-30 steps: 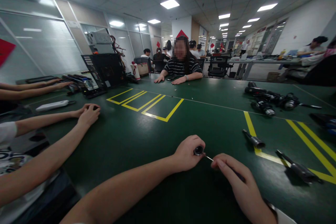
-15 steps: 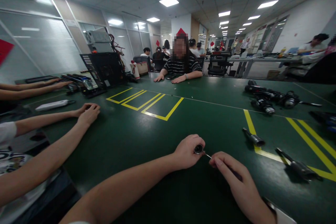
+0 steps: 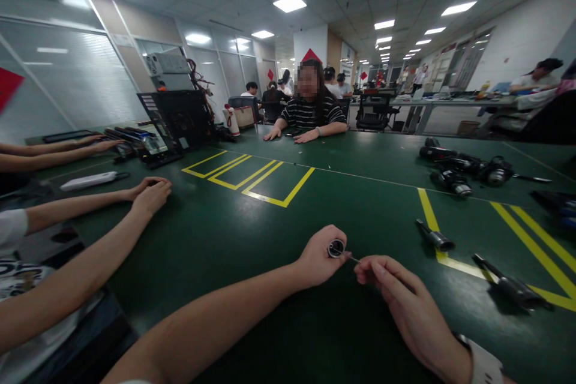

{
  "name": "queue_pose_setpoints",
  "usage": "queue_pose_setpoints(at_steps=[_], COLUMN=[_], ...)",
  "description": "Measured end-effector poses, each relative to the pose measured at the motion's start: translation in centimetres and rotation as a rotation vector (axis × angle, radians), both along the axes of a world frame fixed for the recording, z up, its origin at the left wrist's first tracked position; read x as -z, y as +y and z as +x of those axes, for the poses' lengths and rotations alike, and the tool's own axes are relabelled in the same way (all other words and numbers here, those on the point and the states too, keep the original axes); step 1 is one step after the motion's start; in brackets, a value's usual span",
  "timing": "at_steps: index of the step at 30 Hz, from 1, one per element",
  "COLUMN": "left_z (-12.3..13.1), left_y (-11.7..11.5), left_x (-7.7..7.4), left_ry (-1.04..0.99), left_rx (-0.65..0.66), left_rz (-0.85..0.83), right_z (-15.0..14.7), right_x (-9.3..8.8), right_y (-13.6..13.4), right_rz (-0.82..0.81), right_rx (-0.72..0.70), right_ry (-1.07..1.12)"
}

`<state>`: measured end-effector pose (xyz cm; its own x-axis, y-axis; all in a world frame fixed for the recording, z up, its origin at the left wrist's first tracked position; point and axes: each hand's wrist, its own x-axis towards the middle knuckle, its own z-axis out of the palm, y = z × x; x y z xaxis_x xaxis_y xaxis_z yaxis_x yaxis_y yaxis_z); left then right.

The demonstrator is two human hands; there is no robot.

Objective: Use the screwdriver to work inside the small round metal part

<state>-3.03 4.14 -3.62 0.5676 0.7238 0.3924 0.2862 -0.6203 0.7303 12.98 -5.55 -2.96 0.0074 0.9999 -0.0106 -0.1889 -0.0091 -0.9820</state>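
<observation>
Wrapped in my left hand [image 3: 316, 257] is a round metal cylinder [image 3: 336, 248], its hollow end turned towards me. Most of its body is hidden by the palm. My right hand [image 3: 396, 288] pinches a thin metal rod [image 3: 353, 259] between thumb and fingers. The rod's far end reaches the cylinder's rim; whether it goes inside, I cannot tell. On the table to the right lie a dark metal part with a narrow shaft [image 3: 436, 237] and a similar, larger one [image 3: 517, 289], both apart from my hands.
Several black and silver tool-like parts [image 3: 468, 168] lie at the back right of the green table [image 3: 216, 240]. Yellow tape [image 3: 265, 197] marks its surface. At left are a co-worker's hands [image 3: 152, 195], a white power strip [image 3: 89, 180] and a black computer case [image 3: 180, 117]. A person sits opposite.
My left hand has tilted the cylinder so its opening faces me more and sits slightly further left. My right hand and the rod have shifted slightly left and up.
</observation>
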Motion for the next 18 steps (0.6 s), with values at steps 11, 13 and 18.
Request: queue_pose_setpoints(at_steps=[11,13,18], left_z=[-0.3,-0.4,-0.4], left_y=[-0.7,-0.7,-0.5], left_x=[-1.1,-1.1,-0.5], left_ry=[0.022,0.013,0.018], left_rx=[-0.034,-0.017,-0.03], left_rz=[-0.078,-0.117,-0.158], right_z=[0.8,0.8,0.8], right_x=[1.2,1.1,0.5], right_y=[-0.1,-0.2,-0.7], right_rz=[0.135,0.149,0.216], right_rx=[0.12,0.148,0.185], right_ry=[-0.142,-0.122,-0.134])
